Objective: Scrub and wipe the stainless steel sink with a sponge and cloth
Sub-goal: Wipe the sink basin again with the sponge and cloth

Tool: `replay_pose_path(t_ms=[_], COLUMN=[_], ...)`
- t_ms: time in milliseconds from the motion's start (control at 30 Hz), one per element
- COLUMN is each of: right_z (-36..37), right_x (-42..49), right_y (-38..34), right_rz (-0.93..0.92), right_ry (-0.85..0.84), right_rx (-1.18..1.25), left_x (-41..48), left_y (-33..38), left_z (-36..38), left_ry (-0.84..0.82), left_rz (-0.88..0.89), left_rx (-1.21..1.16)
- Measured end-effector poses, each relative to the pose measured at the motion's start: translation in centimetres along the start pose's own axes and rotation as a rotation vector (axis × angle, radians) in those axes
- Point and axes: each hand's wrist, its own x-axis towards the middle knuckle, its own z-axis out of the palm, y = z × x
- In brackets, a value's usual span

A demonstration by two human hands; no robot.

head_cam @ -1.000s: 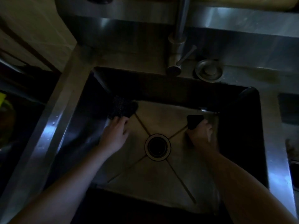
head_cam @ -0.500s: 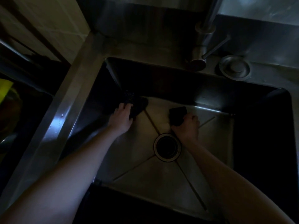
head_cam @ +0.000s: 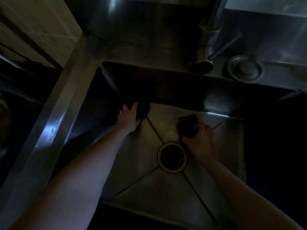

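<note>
Two hands work in one steel sink [head_cam: 146,188]. The right hand [head_cam: 199,138] grips one dark sponge [head_cam: 188,126] with curled fingers just beyond the drain [head_cam: 172,157], its long axis pointing toward the back wall. The left hand [head_cam: 128,116] clasps one dark cloth [head_cam: 142,110] between fingers and thumb at the back-left corner.

left hand [head_cam: 128,117] holds cloth [head_cam: 143,110], right hand [head_cam: 200,140] sponge [head_cam: 188,124], inside sink [head_cam: 149,196]

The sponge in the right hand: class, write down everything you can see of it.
The sponge looks like a dark, flat rectangular block with squared corners; its texture is too dim to tell. The right hand grips its near end, fingers curled over it. It seems pressed against the sink floor, just beyond the drain.
</note>
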Motion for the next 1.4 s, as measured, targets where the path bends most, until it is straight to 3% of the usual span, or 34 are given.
replay_pose_path(t_ms=[267, 767, 1400], right_z=[0.1, -3.3, -12.5], right_x=[-0.7, -3.3, -13.1], right_y=[1.7, -0.8, -13.7], right_rz=[0.023, 0.018, -0.305], right_ry=[-0.012, -0.032, 0.036], right_rx=[0.005, 0.049, -0.093], left_x=[-1.9, -8.6, -23.4], left_y=[0.7, 0.7, -1.1], left_z=[1.2, -1.9, -15.6], left_ry=[-0.041, 0.024, 0.367], left_rz=[0.033, 0.136, 0.159], left_rx=[0.123, 0.030, -0.093])
